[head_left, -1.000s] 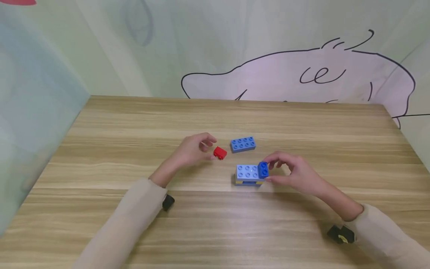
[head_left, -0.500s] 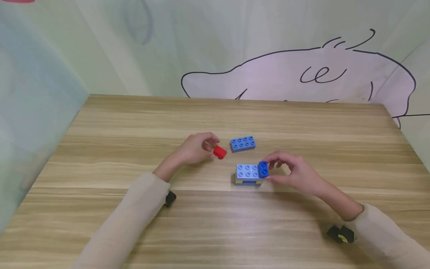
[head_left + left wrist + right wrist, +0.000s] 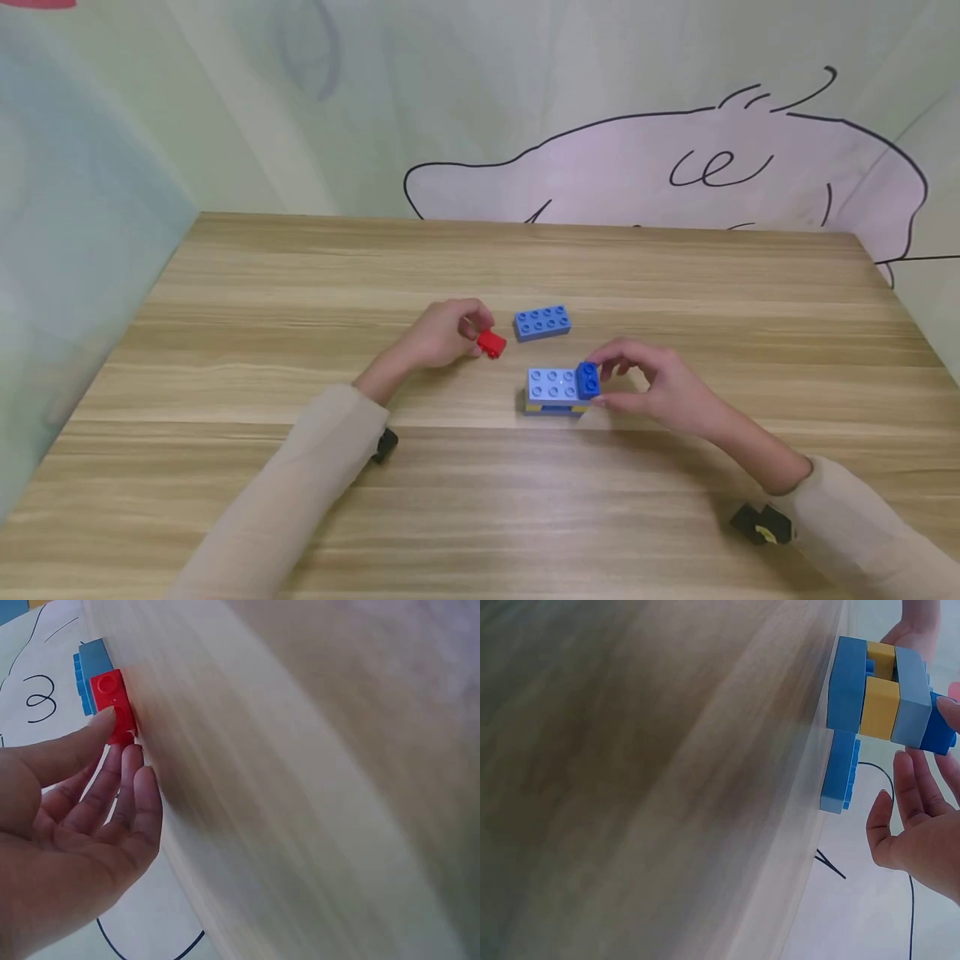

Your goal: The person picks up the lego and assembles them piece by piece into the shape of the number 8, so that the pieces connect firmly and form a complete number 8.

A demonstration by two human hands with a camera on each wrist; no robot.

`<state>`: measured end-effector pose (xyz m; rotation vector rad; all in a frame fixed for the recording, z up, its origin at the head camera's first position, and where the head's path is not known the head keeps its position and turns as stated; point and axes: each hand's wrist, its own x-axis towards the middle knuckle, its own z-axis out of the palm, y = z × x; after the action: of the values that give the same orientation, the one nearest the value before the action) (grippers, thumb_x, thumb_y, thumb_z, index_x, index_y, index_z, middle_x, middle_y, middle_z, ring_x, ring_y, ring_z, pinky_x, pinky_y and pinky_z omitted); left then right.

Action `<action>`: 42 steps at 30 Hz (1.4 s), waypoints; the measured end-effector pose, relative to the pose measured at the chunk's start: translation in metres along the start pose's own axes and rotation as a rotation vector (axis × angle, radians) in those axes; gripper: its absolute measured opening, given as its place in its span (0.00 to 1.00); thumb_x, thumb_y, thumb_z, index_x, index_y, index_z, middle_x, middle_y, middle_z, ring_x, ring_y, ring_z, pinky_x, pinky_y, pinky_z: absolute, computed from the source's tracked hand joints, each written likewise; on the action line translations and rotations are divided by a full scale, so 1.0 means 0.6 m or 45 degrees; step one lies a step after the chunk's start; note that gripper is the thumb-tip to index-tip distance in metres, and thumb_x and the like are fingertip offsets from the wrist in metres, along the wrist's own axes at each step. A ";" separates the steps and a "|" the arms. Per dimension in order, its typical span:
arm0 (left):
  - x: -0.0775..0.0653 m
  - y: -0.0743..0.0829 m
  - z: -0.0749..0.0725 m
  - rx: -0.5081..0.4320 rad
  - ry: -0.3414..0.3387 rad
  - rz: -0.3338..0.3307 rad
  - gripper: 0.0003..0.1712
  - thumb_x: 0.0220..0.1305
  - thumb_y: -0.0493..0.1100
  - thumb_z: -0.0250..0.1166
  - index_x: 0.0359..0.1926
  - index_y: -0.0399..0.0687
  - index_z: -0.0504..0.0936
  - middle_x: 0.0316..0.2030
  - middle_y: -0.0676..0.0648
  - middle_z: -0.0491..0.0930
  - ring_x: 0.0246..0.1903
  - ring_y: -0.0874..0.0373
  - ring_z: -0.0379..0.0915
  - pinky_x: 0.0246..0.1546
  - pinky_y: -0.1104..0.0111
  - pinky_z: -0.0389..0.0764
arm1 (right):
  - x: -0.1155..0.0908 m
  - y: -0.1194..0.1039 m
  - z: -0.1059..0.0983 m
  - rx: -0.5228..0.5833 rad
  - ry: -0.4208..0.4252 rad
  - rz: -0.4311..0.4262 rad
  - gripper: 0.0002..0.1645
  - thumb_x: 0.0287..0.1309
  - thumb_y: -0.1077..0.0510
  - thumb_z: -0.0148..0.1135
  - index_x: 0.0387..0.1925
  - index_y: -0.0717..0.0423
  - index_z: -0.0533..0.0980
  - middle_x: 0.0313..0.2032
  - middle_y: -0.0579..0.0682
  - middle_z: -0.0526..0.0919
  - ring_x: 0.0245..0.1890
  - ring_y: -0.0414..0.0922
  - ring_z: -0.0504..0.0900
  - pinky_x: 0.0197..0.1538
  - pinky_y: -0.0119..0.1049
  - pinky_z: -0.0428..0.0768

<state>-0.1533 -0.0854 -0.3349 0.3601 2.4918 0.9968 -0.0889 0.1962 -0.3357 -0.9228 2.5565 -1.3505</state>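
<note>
In the head view, the left hand (image 3: 446,333) pinches a small red toy brick (image 3: 492,343) by its left end. The left wrist view has the thumb over the red brick (image 3: 112,691), whose stud faces sideways. A dark blue two-stud brick (image 3: 588,379) sits at the right end of a stack, and the right hand (image 3: 660,387) holds it between thumb and fingers. Below it in the stack are a light blue brick (image 3: 551,386), yellow bricks (image 3: 880,709) and a blue brick (image 3: 847,686) at the bottom, seen side-on in the right wrist view.
A separate blue eight-stud brick (image 3: 542,322) lies studs up behind the stack, right of the red brick. The wood-grain table (image 3: 480,508) ends at a wall (image 3: 480,100) with a line drawing. A dark device (image 3: 761,523) is worn at the right wrist.
The left hand has moved slightly right, its fingers closing on the red brick, which has turned a little. The right hand and the stack have stayed in place.
</note>
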 end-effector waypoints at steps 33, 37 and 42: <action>0.000 0.007 0.007 0.037 -0.039 0.050 0.23 0.53 0.31 0.66 0.51 0.47 0.75 0.48 0.47 0.74 0.44 0.52 0.72 0.45 0.65 0.75 | 0.001 -0.004 0.000 0.015 -0.007 -0.014 0.22 0.44 0.68 0.69 0.45 0.59 0.75 0.38 0.44 0.79 0.36 0.42 0.75 0.41 0.38 0.75; -0.001 0.008 0.009 0.073 -0.041 0.072 0.24 0.52 0.30 0.67 0.51 0.45 0.76 0.46 0.46 0.74 0.41 0.53 0.71 0.44 0.65 0.75 | 0.001 -0.003 0.000 0.010 -0.009 -0.009 0.22 0.44 0.68 0.69 0.45 0.59 0.75 0.38 0.44 0.79 0.37 0.41 0.75 0.40 0.39 0.75; -0.003 0.006 0.005 0.144 -0.042 0.099 0.24 0.53 0.33 0.66 0.53 0.43 0.75 0.45 0.45 0.74 0.39 0.53 0.69 0.43 0.66 0.73 | 0.000 -0.002 -0.001 -0.008 -0.007 0.010 0.22 0.44 0.68 0.69 0.45 0.58 0.75 0.38 0.44 0.79 0.37 0.41 0.75 0.40 0.40 0.75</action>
<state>-0.1500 -0.0816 -0.3337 0.5077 2.5275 0.8744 -0.0885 0.1960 -0.3346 -0.9150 2.5589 -1.3363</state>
